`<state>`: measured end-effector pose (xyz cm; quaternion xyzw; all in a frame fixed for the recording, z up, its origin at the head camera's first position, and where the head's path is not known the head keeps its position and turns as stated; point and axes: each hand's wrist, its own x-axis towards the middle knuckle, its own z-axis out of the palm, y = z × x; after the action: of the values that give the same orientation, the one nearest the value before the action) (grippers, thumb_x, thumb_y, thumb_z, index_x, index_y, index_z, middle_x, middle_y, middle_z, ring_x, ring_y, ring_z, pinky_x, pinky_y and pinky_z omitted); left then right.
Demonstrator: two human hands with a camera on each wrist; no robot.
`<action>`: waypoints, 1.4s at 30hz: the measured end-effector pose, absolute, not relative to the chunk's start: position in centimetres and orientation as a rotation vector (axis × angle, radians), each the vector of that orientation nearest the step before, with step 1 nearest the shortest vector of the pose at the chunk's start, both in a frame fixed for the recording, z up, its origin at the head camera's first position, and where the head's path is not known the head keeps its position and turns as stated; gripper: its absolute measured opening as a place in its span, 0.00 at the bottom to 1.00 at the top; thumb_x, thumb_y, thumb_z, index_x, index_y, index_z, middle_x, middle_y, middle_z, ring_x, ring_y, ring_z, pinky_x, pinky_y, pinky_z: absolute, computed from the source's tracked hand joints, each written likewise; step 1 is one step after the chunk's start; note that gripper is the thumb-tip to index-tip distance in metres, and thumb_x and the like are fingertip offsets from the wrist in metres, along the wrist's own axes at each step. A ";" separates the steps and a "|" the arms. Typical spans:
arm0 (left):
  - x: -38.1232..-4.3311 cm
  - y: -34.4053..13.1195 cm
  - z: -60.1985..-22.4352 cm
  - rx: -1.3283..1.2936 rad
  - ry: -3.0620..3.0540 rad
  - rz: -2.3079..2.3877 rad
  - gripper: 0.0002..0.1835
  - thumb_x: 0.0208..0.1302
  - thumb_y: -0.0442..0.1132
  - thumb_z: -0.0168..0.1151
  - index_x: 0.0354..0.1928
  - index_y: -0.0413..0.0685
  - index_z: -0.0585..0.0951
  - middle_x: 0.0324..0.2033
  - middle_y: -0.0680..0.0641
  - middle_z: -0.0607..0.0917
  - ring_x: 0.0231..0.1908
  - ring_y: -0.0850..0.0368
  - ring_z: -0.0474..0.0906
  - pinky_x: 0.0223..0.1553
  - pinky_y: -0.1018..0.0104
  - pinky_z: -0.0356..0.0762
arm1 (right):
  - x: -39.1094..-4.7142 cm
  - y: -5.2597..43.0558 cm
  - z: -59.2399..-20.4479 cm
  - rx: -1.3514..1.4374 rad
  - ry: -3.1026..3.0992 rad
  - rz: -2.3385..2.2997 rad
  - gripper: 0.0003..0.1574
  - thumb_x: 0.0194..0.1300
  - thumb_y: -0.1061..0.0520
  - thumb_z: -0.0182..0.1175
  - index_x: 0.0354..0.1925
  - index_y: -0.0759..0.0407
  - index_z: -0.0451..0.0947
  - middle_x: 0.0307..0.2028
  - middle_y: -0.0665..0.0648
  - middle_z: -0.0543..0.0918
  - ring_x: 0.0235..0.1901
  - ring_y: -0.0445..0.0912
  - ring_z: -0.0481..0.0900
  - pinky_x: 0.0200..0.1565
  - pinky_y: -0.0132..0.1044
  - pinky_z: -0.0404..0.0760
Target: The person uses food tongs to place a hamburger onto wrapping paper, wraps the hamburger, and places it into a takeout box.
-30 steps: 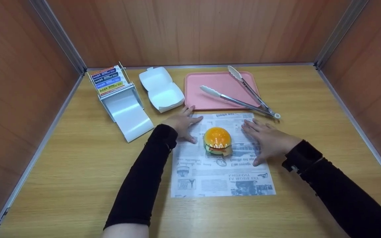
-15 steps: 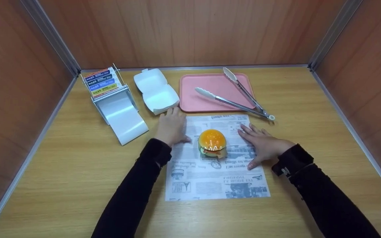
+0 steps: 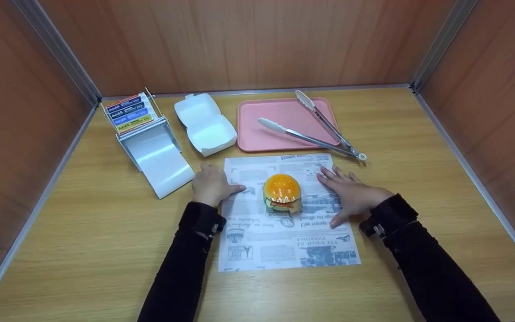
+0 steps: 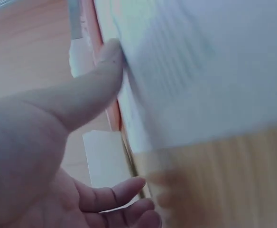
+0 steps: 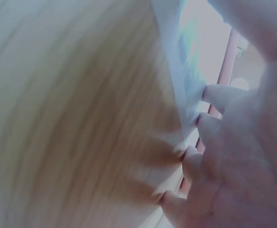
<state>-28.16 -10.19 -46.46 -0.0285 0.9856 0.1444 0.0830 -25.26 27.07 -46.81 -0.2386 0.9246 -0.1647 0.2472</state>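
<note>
A toy-like hamburger [image 3: 282, 192] sits in the middle of a newspaper-print wrapping sheet [image 3: 266, 241] lying flat on the table. At the sheet's left edge is my left hand [image 3: 210, 185], its thumb stretched over the paper and its other fingers beyond the edge; the left wrist view shows the thumb [image 4: 88, 92] close over the sheet. My right hand [image 3: 353, 194] rests with spread fingers along the right edge. In the right wrist view, some fingertips of the right hand [image 5: 238, 137] meet the paper and others the wood. Neither hand holds anything.
Behind the sheet lies a pink tray [image 3: 257, 141] with silver tongs [image 3: 324, 143] across it. An open white burger box [image 3: 210, 132] stands left of the tray. Further left is a label dispenser [image 3: 134, 114] with a white strip [image 3: 161, 172] pulled out. Wooden panels [image 3: 257, 44] enclose the table.
My left hand has slid left and nearer, from the sheet's upper left corner down its left edge. The right hand stays on the right edge. The head view has shifted slightly.
</note>
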 end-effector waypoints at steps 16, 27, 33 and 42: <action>-28.2 -8.5 -46.0 -0.121 2.944 0.356 0.45 0.55 0.66 0.79 0.57 0.32 0.77 0.47 0.38 0.75 0.38 0.46 0.77 0.40 0.55 0.81 | -24.9 27.2 -47.1 -0.668 2.536 -0.514 0.89 0.47 0.38 0.85 0.86 0.60 0.39 0.86 0.65 0.31 0.82 0.68 0.23 0.75 0.73 0.26; -28.6 -9.2 -46.3 -0.072 2.870 0.485 0.31 0.59 0.60 0.80 0.45 0.39 0.82 0.39 0.42 0.79 0.36 0.49 0.75 0.38 0.58 0.73 | -24.9 27.2 -47.3 -0.689 2.536 -0.508 0.89 0.46 0.36 0.85 0.86 0.60 0.39 0.85 0.65 0.31 0.82 0.69 0.23 0.76 0.72 0.26; -28.5 -9.5 -46.8 -0.115 2.926 0.554 0.41 0.55 0.60 0.83 0.55 0.32 0.79 0.58 0.35 0.72 0.41 0.46 0.76 0.46 0.53 0.80 | -24.8 27.2 -47.5 -0.683 2.529 -0.498 0.89 0.47 0.36 0.85 0.86 0.60 0.39 0.85 0.65 0.32 0.82 0.69 0.23 0.76 0.71 0.25; -29.3 -9.2 -46.5 -0.048 2.803 0.651 0.28 0.63 0.53 0.79 0.53 0.38 0.81 0.50 0.40 0.80 0.45 0.46 0.76 0.49 0.54 0.76 | -25.0 27.2 -47.1 -0.688 2.527 -0.510 0.88 0.47 0.37 0.85 0.86 0.60 0.39 0.85 0.65 0.31 0.82 0.69 0.23 0.76 0.71 0.24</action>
<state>-29.27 -9.18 -46.51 -0.0167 0.9655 0.2243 0.1312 -24.95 27.19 -47.15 -0.2505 0.9207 -0.1858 0.2345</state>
